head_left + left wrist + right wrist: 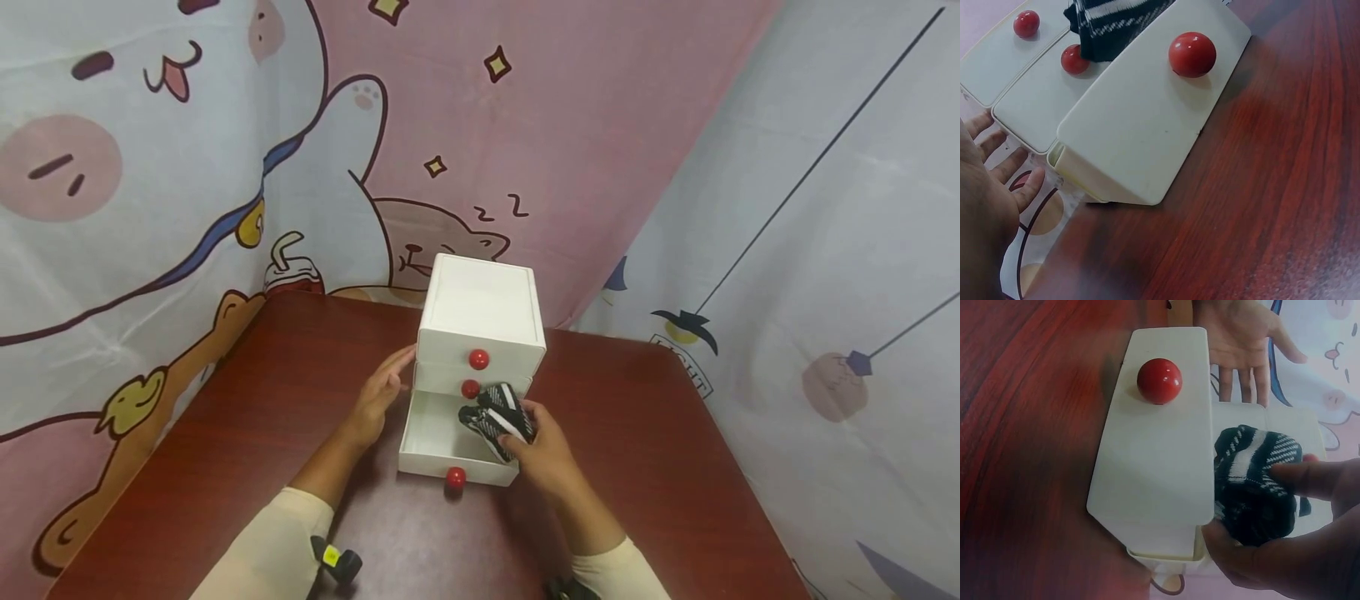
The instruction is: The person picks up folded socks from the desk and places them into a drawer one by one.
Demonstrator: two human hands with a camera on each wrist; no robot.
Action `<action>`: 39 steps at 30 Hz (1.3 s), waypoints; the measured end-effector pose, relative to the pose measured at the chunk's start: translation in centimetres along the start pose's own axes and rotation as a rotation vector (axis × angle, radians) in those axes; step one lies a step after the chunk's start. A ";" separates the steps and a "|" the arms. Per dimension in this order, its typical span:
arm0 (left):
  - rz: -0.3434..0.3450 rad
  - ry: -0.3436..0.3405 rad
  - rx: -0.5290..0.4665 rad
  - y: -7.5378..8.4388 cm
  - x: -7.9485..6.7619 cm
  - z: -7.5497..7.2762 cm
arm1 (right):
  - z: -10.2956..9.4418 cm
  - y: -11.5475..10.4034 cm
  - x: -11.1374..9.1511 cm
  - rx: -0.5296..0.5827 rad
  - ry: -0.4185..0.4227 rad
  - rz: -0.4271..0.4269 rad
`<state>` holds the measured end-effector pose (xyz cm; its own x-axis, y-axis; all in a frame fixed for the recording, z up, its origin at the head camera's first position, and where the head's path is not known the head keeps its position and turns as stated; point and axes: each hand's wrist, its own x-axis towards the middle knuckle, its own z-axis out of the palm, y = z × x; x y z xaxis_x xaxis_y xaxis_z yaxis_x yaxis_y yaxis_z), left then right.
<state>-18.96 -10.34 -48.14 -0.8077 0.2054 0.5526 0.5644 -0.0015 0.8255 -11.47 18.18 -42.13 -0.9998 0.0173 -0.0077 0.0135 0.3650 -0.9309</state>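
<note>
A white drawer box stands on the table with its bottom drawer pulled out. My right hand grips a black-and-white knitted bundle over that drawer's right side. In the right wrist view, thumb and fingers pinch the knitted bundle; its exact kind is unclear. Beside the box's left side, my left hand has its fingers extended, fingertips at the wall. The left wrist view shows the left hand with spread fingers, next to the drawer fronts.
Red round knobs sit on the drawers, among them the top knob and the bottom knob. The brown wooden table extends on both sides. Behind it hangs a printed cartoon curtain.
</note>
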 end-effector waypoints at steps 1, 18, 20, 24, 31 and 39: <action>0.000 -0.001 0.003 0.0 0.0 0.0 | 0.1 0.0 0.1 -0.010 -0.006 -0.006; -0.006 -0.006 0.005 0.1 0.1 -0.1 | 1.6 0.6 1.2 -0.282 -0.071 -0.061; -0.011 -0.007 0.001 0.1 0.0 -0.1 | 1.8 0.6 1.4 -0.303 -0.092 -0.066; -0.018 -0.010 0.007 0.2 0.0 0.0 | 2.0 0.7 1.7 -0.327 -0.149 -0.089; -0.019 -0.022 0.016 0.1 0.1 0.1 | 2.4 1.4 2.5 -0.320 -0.192 -0.076; -0.025 -0.013 0.001 -0.2 0.2 0.0 | 2.7 1.6 3.5 -0.332 -0.234 -0.060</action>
<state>-19.20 -10.31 -48.22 -0.8192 0.2179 0.5305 0.5445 0.0047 0.8388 -15.00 16.33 -44.59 -0.9745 -0.2111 -0.0758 -0.0793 0.6402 -0.7641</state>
